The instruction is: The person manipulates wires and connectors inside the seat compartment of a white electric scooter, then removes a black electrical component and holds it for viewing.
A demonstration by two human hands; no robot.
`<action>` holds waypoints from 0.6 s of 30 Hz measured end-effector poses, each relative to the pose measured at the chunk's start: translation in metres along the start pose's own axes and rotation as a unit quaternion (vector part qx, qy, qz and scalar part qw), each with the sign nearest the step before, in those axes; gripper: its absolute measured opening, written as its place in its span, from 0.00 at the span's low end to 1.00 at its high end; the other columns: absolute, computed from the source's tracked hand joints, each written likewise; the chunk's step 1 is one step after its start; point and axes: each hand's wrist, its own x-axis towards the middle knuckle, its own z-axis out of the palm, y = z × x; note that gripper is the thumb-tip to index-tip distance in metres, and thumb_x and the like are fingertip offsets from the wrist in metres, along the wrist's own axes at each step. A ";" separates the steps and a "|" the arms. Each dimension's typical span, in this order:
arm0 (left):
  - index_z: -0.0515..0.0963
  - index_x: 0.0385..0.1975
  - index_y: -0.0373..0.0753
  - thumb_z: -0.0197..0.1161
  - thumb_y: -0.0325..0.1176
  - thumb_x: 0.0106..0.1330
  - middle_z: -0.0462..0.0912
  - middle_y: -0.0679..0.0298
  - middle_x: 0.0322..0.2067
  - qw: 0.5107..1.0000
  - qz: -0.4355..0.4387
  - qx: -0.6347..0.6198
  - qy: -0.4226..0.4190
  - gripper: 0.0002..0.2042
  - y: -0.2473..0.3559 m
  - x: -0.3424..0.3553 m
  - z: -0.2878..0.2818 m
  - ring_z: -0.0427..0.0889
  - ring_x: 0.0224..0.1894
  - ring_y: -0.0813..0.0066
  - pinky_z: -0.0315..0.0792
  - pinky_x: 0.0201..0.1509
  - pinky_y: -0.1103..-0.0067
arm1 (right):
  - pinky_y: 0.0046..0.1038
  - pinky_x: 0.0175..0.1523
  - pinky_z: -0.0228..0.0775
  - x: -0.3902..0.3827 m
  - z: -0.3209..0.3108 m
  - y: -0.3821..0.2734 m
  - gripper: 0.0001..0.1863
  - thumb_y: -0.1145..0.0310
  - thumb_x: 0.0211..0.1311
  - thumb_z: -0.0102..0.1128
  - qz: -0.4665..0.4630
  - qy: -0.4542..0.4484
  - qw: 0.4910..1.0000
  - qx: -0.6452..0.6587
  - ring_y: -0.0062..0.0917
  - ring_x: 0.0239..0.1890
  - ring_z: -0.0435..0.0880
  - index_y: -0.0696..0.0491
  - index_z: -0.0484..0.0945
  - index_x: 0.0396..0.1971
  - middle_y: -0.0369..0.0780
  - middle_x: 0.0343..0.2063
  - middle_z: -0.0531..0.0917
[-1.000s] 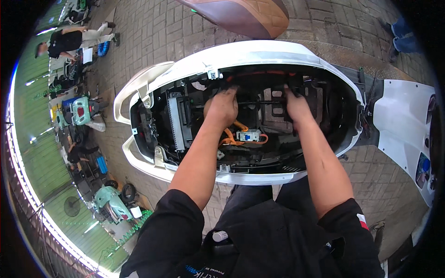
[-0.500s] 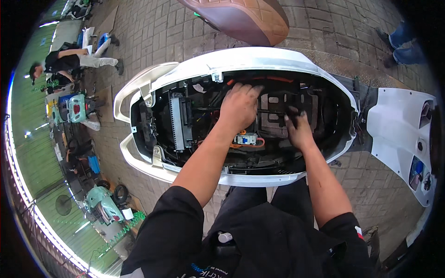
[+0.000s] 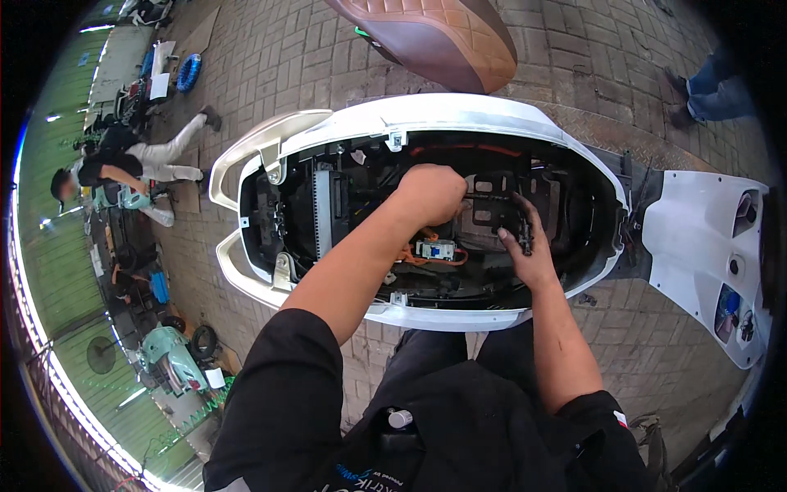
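An opened white scooter body (image 3: 459,111) lies across my view, a dark cavity inside it. My left hand (image 3: 430,193) is curled closed on a thin black rod (image 3: 488,197) near the middle, its fingertips partly hidden. To its right, my right hand (image 3: 529,246) has thumb and fingers curved round a dark part at the rod's end. Behind them lies a slotted plate (image 3: 479,225). Below my left hand are orange cables (image 3: 452,259) and a small grey breaker (image 3: 434,249). A grey ribbed strip (image 3: 322,213) stands at the cavity's left.
A brown seat (image 3: 434,37) lies beyond the scooter. A white panel (image 3: 689,246) is at right, pale grab rails (image 3: 234,262) at left. A walking co-worker (image 3: 119,168), mint scooters (image 3: 172,361) and tyres are along the left; another person's legs (image 3: 705,94) show upper right.
My left hand has shifted right and curled more tightly. My right hand has moved lower in the cavity. The co-worker at left has moved down the frame.
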 end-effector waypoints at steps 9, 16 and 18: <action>0.82 0.30 0.39 0.61 0.37 0.54 0.83 0.53 0.30 0.997 0.021 0.068 0.013 0.10 -0.007 0.009 0.015 0.82 0.37 0.54 0.76 0.41 0.64 | 0.31 0.61 0.62 -0.010 0.012 -0.002 0.35 0.58 0.60 0.61 0.145 0.071 0.984 0.080 0.32 0.58 0.69 0.53 0.59 0.64 0.46 0.57 0.70; 0.80 0.33 0.39 0.63 0.36 0.52 0.82 0.54 0.31 0.994 0.003 -0.050 0.102 0.10 -0.013 0.002 0.022 0.82 0.37 0.54 0.76 0.41 0.64 | 0.33 0.39 0.74 0.003 0.058 -0.033 0.30 0.40 0.64 0.47 0.480 -0.047 0.835 0.264 0.30 0.30 0.79 0.49 0.69 0.55 0.40 0.39 0.81; 0.79 0.34 0.40 0.64 0.36 0.52 0.82 0.54 0.32 0.992 0.021 -0.037 0.117 0.11 -0.015 0.003 0.028 0.82 0.37 0.54 0.76 0.42 0.64 | 0.34 0.41 0.74 0.026 0.073 -0.042 0.30 0.40 0.65 0.45 0.483 -0.049 0.813 0.321 0.31 0.33 0.80 0.48 0.69 0.55 0.41 0.39 0.81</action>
